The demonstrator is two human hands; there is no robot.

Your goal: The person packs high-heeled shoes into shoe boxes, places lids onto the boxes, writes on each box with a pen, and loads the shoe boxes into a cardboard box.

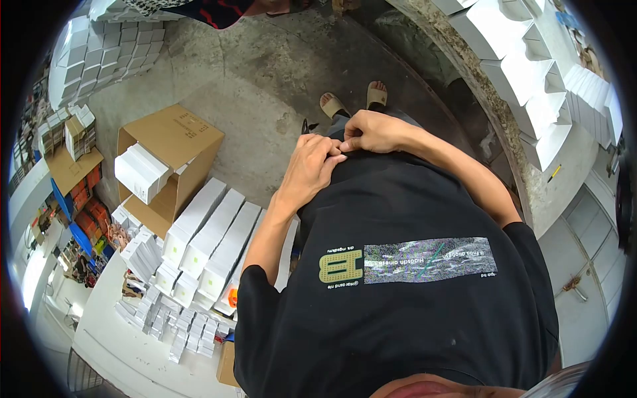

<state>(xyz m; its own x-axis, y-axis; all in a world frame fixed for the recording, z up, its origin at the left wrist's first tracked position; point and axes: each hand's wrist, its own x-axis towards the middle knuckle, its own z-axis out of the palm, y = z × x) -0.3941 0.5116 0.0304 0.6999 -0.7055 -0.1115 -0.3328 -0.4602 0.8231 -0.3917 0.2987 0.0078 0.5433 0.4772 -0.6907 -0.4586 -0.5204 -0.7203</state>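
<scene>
Black shirt [411,205], nearest my camera, meets the left hand [310,164] and right hand [375,131] at its lower edge, fingers narrowed, on what I cannot tell, with white boxes [212,232] already lined up and the carton [176,136] unclosed.

A stained concrete floor [219,86] spreads across the far side, with dark fabric striped in red [212,12] at its far edge. Far left, white boxes [106,56] are stacked in rows. Further left are orange items [89,215], too small to identify. On the right, a yellow pen [555,172] lies on a pale table [577,166], and a metal latch [576,289] sits on light panelling [594,255].
</scene>
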